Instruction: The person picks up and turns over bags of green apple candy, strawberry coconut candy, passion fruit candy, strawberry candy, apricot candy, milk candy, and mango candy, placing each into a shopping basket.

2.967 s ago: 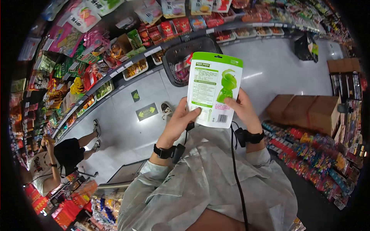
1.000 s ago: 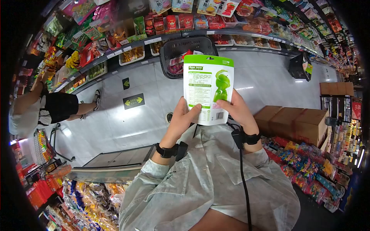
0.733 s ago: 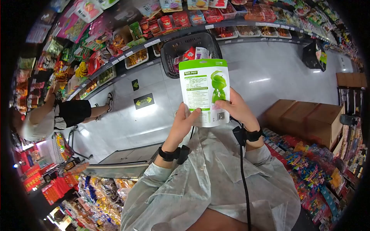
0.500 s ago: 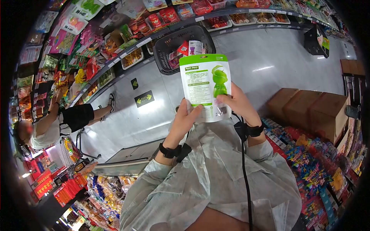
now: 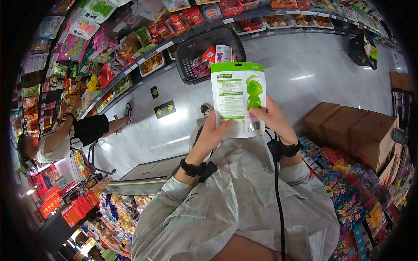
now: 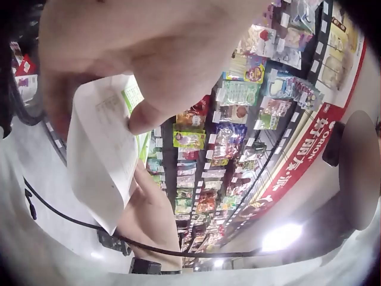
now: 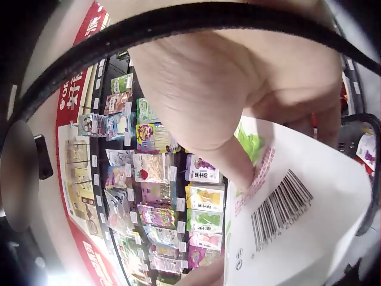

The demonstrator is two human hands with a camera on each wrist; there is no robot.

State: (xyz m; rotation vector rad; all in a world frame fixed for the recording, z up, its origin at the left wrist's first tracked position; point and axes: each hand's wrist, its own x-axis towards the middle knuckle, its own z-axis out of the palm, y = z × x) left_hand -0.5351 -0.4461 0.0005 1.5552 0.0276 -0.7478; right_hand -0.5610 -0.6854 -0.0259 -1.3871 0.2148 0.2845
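A white and green snack pouch (image 5: 230, 93) with a green apple picture and a barcode is held upright in front of the body. My left hand (image 5: 210, 135) grips its lower left edge, thumb on the printed side. On the lower right edge my right hand (image 5: 277, 120) pinches it, thumb beside the apple picture. In the left wrist view the pouch (image 6: 104, 149) looks slightly bent, with the left thumb on its face. The right wrist view shows the barcode (image 7: 281, 208) close up below the right thumb. The fingers behind the pouch are mostly hidden.
A black shopping basket (image 5: 185, 56) with several packets stands on the floor against the snack shelf (image 5: 152, 52). Brown cartons (image 5: 348, 130) stand at right, near another dark basket (image 5: 363, 50). At left another person (image 5: 65, 139) reaches toward the shelf beside a cart (image 5: 80, 165).
Both hands keep hold of the pouch, which has shifted slightly right over the last half second. The head view has turned a little. The other person now reaches to the shelf.
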